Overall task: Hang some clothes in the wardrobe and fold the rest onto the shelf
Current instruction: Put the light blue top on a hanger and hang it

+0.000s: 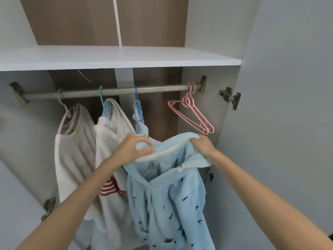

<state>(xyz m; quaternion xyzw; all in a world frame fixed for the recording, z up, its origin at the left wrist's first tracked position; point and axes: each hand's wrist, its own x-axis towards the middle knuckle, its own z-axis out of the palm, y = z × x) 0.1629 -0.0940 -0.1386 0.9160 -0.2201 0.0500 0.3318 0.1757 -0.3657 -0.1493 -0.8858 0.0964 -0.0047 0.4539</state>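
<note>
Forearms [75, 204] come in from the bottom corners and meet at a pale blue robe [173, 195] printed with small dark marks. It hangs in front of the wardrobe's right half, below the rail [111, 91].

The left hand [134, 148] has fingers and thumb curled round a bunched fold near the collar. The right hand [202, 145] grips the collar edge further right; its fingertips are buried in the pile, so only the knuckles show. Between them the neck opening is pulled wide.

Some of the robe's fabric runs up along a blue hanger [139, 112] hooked on the rail, so one shoulder seems to be seated already and the other not yet. How the fabric sits on the hanger's far arm cannot be seen.

The robe looks like thick fleece: soft, limp and bulky, heavier than the tops beside it, and likely to slide off a smooth plastic hanger if the shoulders sit unevenly. It will not tear or crease easily. The trimmed collar seam is the firmest place to hold, one hand on each side of the neck.

To the left hang a white top [111, 141] with red stripes and a grey tee [75, 141], each on its own hanger. Two bare pink hangers [196, 114] hang at the rail's right end. Nothing folded shows on the shelf [119, 58] above.
</note>
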